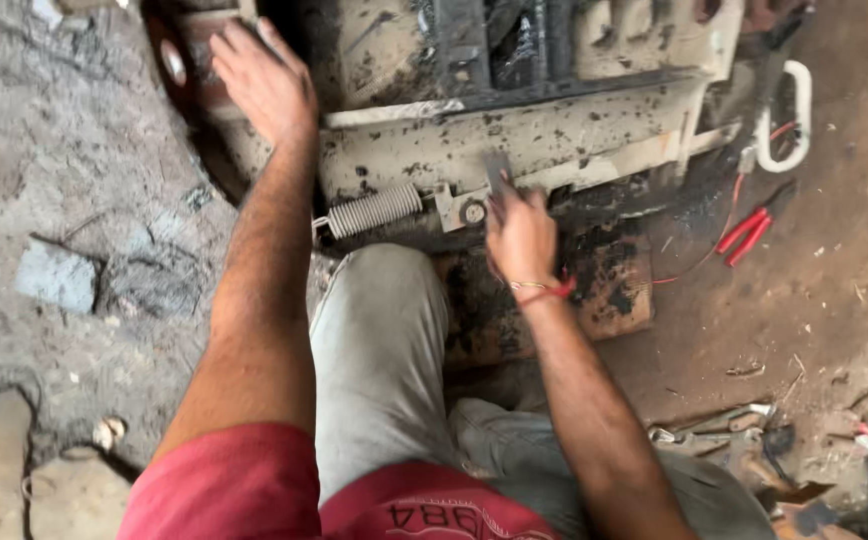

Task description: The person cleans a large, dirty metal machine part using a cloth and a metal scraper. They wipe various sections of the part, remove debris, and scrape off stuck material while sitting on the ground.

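A grimy, pale metal machine frame (554, 130) lies on the dirt floor in front of me. My left hand (262, 78) rests flat, fingers spread, on the frame's dark rusty left end. My right hand (520, 232) grips a small flat metal scraper (497, 168), its blade pressed against the frame's front bar next to a bolt with a washer (472, 211). A coil spring (374, 210) stretches along the bar to the left of that bolt. A red thread band sits on my right wrist.
Red-handled pliers (749, 233) lie on the dirt at the right, beside a thin red wire. A white loop handle (792, 115) hangs off the frame's right end. Spanners and other tools (714, 425) are heaped at the lower right. My bent knee in grey trousers (379, 340) is in the middle.
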